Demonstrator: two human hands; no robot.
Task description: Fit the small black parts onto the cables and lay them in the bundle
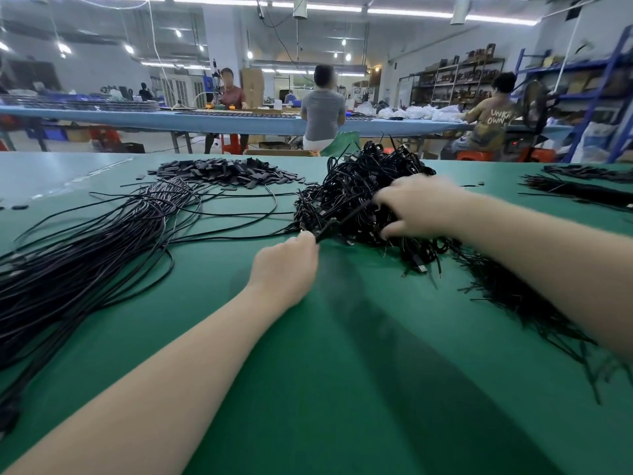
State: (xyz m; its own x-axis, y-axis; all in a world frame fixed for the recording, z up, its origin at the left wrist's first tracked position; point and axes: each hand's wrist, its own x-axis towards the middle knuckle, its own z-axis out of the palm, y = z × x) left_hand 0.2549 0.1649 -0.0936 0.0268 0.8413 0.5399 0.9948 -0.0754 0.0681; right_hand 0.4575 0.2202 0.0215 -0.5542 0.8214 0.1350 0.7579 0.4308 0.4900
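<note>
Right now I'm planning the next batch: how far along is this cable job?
Done: a tangled heap of black cables lies on the green table, though fitted parts are not discernible. In hand: the left hand pinches one black cable at the heap; the blurred right hand rests over it. Left: a long loose cable bundle and a pile of small flat black parts, so plenty remains.

Two hands: left hand point(284, 265), right hand point(421, 205). One heap of small black parts point(222, 173), too many to count. Two big cable masses: loose cables point(85, 255) and tangled bundle point(359, 193). Three people sat at one blue table point(154, 118) behind.
</note>
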